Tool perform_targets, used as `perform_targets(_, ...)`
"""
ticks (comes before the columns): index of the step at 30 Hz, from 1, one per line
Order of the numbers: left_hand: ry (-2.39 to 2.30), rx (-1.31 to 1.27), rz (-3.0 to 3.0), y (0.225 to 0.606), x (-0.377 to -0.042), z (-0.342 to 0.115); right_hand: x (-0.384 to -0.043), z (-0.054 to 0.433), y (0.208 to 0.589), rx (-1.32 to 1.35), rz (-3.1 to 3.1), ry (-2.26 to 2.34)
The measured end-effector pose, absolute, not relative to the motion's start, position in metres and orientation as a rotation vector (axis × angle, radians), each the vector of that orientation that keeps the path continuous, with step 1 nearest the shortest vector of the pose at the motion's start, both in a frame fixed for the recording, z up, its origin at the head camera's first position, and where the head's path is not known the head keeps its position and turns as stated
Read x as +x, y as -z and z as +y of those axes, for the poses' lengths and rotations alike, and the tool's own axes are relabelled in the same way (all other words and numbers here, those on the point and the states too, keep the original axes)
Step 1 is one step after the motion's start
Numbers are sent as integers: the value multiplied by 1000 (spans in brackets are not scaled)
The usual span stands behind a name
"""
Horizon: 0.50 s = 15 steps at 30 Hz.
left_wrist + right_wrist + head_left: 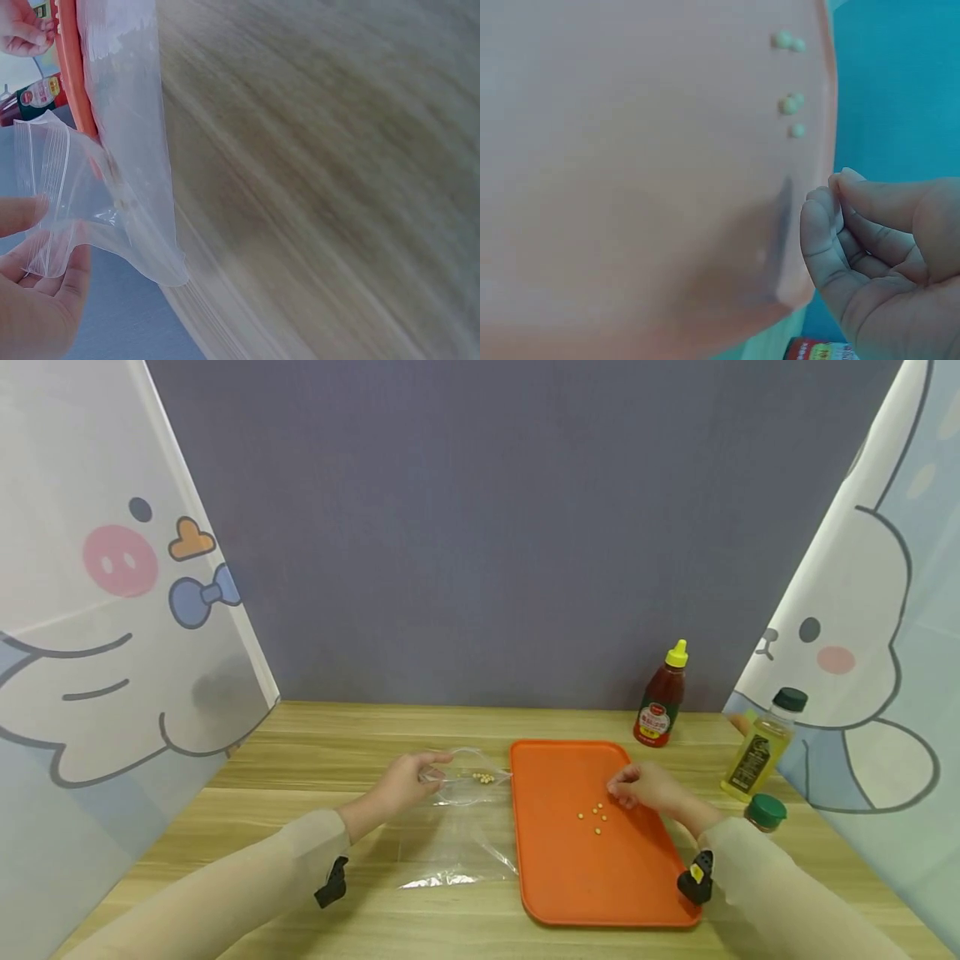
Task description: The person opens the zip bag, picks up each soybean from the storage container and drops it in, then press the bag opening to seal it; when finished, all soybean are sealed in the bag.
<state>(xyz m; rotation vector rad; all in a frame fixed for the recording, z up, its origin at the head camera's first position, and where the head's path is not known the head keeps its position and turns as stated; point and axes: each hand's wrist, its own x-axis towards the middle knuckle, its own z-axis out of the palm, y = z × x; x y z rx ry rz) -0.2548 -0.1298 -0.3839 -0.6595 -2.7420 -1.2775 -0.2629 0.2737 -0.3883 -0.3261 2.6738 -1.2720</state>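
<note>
In the head view my left hand (408, 781) grips a clear zip bag (450, 852) at its open mouth. Thumb and fingers pinch the zip edge, as the left wrist view shows. Several round yellow soybeans (483, 778) show inside the bag, near its mouth. More soybeans (597, 832) lie scattered on an orange tray (570, 877). My right hand (645, 787) is over the tray's right side, just beyond these loose beans. Its thumb and index fingertips (849, 180) meet in a pinch; I cannot tell whether a bean sits between them.
A red sauce bottle with a yellow cap (658, 702) stands behind the tray. To the right are an oil bottle (757, 756) and a green-capped jar (767, 811), close to my right forearm. The wooden table (337, 727) ends at a grey back panel (465, 543).
</note>
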Motion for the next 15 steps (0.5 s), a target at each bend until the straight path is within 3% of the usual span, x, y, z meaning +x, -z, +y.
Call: perform_targets(15,1256,-641,-2774,378,-253,-128,-283,244,349,-348,2712,1330)
